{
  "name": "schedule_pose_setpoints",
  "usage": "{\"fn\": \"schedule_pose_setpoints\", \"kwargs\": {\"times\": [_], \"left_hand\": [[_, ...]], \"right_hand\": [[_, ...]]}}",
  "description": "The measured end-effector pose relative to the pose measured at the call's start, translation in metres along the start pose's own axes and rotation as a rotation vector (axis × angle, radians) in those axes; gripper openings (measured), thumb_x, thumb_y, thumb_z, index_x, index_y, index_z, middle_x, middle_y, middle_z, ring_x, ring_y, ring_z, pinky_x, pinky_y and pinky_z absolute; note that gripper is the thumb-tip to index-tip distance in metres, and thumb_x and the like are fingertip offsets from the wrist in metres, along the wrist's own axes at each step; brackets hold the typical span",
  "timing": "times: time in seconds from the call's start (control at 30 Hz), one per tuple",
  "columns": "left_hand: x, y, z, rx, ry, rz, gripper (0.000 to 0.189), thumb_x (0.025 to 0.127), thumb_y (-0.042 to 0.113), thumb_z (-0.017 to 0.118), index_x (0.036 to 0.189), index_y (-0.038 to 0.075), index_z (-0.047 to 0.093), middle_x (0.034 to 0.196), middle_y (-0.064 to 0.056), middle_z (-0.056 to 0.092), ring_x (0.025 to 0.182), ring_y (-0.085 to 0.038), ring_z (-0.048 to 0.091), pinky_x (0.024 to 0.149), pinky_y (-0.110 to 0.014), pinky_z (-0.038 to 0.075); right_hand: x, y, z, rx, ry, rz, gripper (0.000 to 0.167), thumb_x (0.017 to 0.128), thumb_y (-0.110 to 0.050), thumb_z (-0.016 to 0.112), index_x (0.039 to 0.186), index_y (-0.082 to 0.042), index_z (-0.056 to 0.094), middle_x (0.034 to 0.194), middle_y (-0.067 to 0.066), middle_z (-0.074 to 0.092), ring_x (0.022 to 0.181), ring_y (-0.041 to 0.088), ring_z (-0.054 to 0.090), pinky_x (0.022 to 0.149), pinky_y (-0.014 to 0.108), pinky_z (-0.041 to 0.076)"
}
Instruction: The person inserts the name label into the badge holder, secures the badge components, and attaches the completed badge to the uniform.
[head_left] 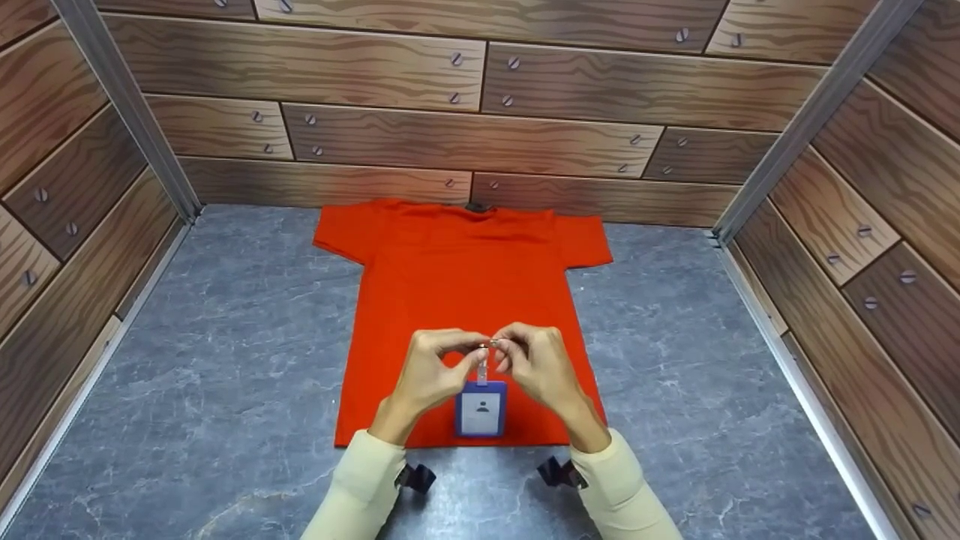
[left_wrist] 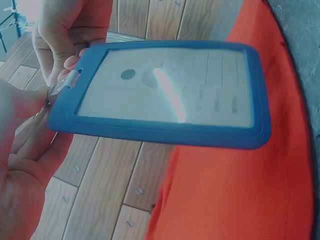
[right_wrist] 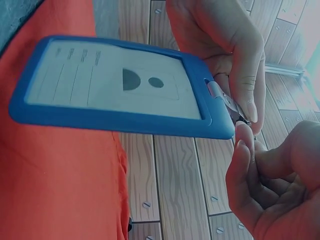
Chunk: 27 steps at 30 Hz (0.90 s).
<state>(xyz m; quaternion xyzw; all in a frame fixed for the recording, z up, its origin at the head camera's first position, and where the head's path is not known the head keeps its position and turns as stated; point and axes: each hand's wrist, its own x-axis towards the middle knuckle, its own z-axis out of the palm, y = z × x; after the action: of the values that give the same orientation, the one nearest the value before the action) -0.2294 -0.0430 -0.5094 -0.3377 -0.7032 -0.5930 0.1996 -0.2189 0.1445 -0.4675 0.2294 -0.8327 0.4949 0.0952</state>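
Observation:
A blue-framed ID badge holder hangs upright over a red T-shirt, its card showing a person icon. From its top slot rises a clear strap with a small metal clip. My left hand pinches the strap's clip end between thumb and fingers. Against it, my right hand pinches a small metal part of the same clip with its fingertips. Both hands meet above the badge in the right wrist view, where fingertips partly cover the clip. The T-shirt lies spread flat, collar away from me.
A grey marbled tabletop lies beneath the shirt. Wood-patterned panels stand at the back and both sides, joined by metal corner posts. Dark wrist-camera mounts sit at both sleeve cuffs.

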Motion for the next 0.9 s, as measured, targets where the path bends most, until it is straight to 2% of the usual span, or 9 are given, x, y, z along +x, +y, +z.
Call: {"fn": "schedule_pose_setpoints", "kwargs": {"times": [0.2, 0.47, 0.7, 0.9], "left_hand": [[0.0005, 0.0013, -0.0011, 0.006, -0.003, -0.004, 0.011, 0.091, 0.001, 0.075, 0.101, 0.003, 0.081, 0.094, -0.01, 0.081, 0.078, -0.02, 0.077, 0.073, -0.03, 0.063], [0.0, 0.0019, -0.0008, 0.017, -0.001, -0.03, 0.012, 0.09, 0.0, 0.076, 0.099, 0.005, 0.081, 0.093, -0.009, 0.081, 0.078, -0.02, 0.077, 0.074, -0.03, 0.063], [-0.0007, 0.0011, 0.0001, 0.033, 0.0, -0.025, 0.013, 0.09, -0.002, 0.075, 0.099, 0.004, 0.081, 0.093, -0.009, 0.081, 0.077, -0.019, 0.077, 0.074, -0.029, 0.063], [-0.0004, -0.0001, 0.0013, 0.026, 0.026, -0.028, 0.014, 0.086, -0.007, 0.077, 0.099, -0.001, 0.08, 0.092, -0.014, 0.08, 0.076, -0.024, 0.077, 0.073, -0.033, 0.064]], "right_hand": [[0.0007, -0.001, 0.0003, -0.006, -0.006, -0.001, 0.014, 0.097, 0.006, 0.064, 0.089, 0.003, 0.075, 0.071, 0.02, 0.07, 0.057, 0.023, 0.069, 0.058, 0.024, 0.059], [0.0003, -0.0008, 0.0008, -0.006, -0.004, 0.002, 0.014, 0.096, 0.007, 0.065, 0.089, 0.002, 0.075, 0.069, 0.013, 0.07, 0.057, 0.022, 0.069, 0.058, 0.024, 0.059], [-0.0003, 0.0001, 0.0018, -0.021, -0.009, 0.014, 0.014, 0.095, 0.009, 0.064, 0.088, 0.003, 0.075, 0.069, 0.015, 0.069, 0.057, 0.022, 0.069, 0.058, 0.023, 0.059], [0.0007, 0.0007, 0.0027, -0.026, 0.003, -0.002, 0.013, 0.096, 0.007, 0.064, 0.088, 0.004, 0.074, 0.069, 0.019, 0.069, 0.056, 0.023, 0.069, 0.057, 0.022, 0.058]]}}
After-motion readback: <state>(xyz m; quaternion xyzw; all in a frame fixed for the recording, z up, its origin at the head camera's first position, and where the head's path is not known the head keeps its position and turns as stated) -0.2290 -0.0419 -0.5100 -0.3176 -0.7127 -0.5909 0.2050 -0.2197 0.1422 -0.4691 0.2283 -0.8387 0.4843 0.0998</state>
